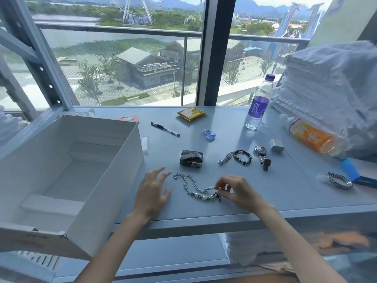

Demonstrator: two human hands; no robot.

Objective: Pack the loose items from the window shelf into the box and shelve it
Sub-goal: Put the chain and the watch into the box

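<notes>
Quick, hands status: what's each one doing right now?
Left hand: open, fingers spread, holding nothing, just left of the chain necklace.
Right hand: pinching the necklace's beaded end.

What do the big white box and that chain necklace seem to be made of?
The box looks like matte white cardboard, with thin folded walls and a brownish raw edge at its near corner. The necklace has shiny silvery links that look like metal, with pale pearl-like beads; solid or plated, I cannot tell.
</notes>
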